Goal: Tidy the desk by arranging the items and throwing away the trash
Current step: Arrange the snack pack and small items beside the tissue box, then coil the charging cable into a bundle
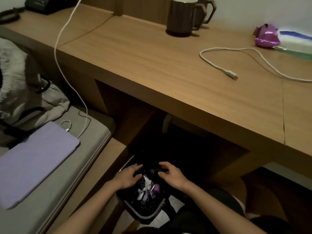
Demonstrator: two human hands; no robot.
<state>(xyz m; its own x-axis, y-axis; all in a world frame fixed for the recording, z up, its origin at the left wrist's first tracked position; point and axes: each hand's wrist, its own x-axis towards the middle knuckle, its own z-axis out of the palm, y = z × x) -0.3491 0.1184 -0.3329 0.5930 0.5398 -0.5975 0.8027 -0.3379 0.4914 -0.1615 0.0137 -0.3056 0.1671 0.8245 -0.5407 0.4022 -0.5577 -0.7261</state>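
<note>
I have both hands low over the bin, which stands on the floor under the desk. My left hand lies flat above the bin's far left rim, fingers straight and spread, holding nothing. My right hand hovers over the far right side, fingers loosely curved and apart, with nothing I can see in it; the dark below hides whether either hand touches the liner. Inside the bin I make out a purple scrap and white scraps.

Up on the desk, a purple wrapper sits at the far right, touching a tissue pack. A loose cable loops in front of them. Two mugs stand together by the wall. To my left, a second cable hangs down to a tablet.
</note>
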